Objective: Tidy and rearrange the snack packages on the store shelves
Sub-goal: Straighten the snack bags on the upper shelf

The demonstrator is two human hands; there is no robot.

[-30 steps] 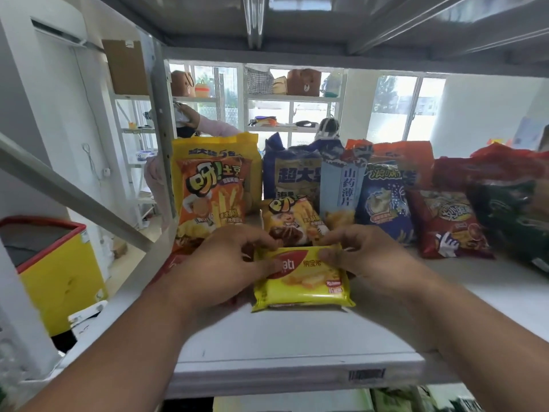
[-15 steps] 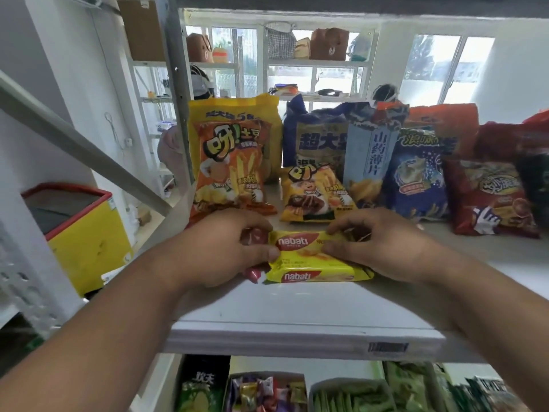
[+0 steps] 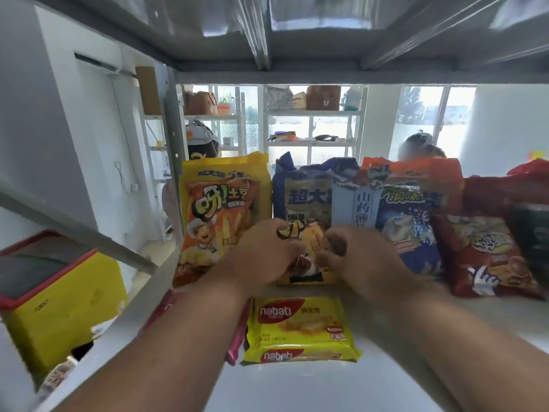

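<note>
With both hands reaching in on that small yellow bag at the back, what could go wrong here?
1. The small yellow snack bag stands right against the tall orange fries bag and the pale blue carton; tugging it with the left hand and right hand could topple them.
2. The flat yellow Nabati wafer pack lies under the forearms, towards the white shelf front, so an arm drawn back might sweep it off.
</note>
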